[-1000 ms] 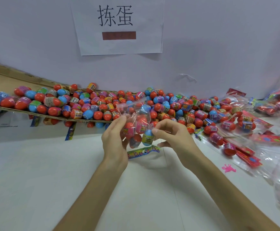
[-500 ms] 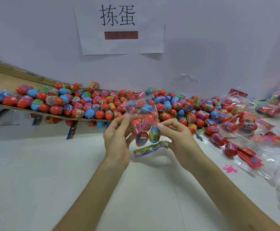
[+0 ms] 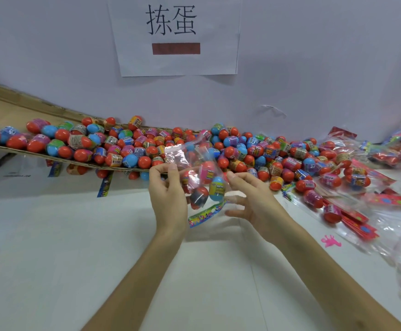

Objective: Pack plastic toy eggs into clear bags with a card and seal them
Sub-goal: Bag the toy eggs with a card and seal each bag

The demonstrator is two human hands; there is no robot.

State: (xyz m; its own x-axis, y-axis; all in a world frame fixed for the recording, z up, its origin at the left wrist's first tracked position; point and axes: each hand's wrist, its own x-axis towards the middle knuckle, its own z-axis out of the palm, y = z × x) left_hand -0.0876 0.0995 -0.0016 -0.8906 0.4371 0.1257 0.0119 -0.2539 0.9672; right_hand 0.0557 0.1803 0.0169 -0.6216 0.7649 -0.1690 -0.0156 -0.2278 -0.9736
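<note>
A cardboard tray (image 3: 1, 108) slants in from the left, carrying loose toy eggs (image 3: 80, 142) in red, blue, pink and green, dozens of them and too many to count, spilling on in a heap along the white wall. One paper sign (image 3: 178, 37) hangs on that wall, bearing two large black characters and one red-brown bar. Over the white table (image 3: 51, 247), a person's two bare hands hold up one clear bag (image 3: 180, 156) in front of the heap. The left hand (image 3: 168, 194) pinches the bag's left side between thumb and fingertips. Four bagged eggs (image 3: 206, 170) show through the plastic: two red and pink, one blue, one dark and red. One colourful card strip (image 3: 206, 213) sits just below the bag. The right hand (image 3: 254, 199) nips the bag's right edge with its upper fingertips, its lower fingers spread loose. Further right lie filled bags (image 3: 338, 161), overlapping so that their number cannot be told, a sheaf of red cards (image 3: 354, 218), and one pink splat-shaped toy (image 3: 330, 241).
</note>
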